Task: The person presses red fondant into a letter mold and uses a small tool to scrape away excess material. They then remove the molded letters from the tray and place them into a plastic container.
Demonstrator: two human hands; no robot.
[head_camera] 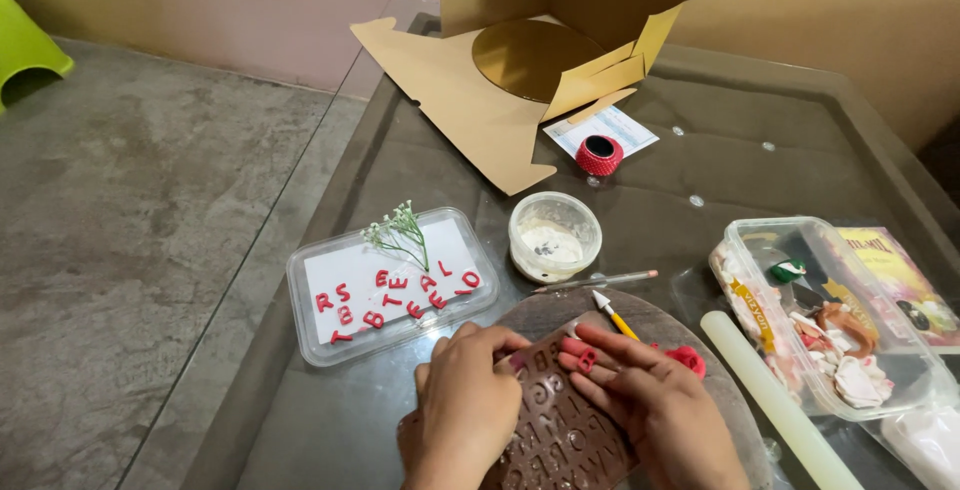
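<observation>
Both hands on brown letter mould (560, 430), near table edge, long axis running away from body. Left hand (462, 405) flat, pinning mould's left side. Right hand (640, 395) fingers pressed on red paste (580, 353) at mould's top. Tray of red letters (392, 285) left of mould.

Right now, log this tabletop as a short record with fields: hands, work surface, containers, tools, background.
left hand: pressing on the brown letter mould
right hand: fingers on a strip of red paste over the mould
work surface: glass table, round board under the mould
containers: clear tray with red cut letters and a white flower sprig; round tub of white paste; clear box of mixed pieces
tools: yellow-handled tool, brush, white rolling pin
background: open cardboard box with gold disc; red ribbon roll
</observation>
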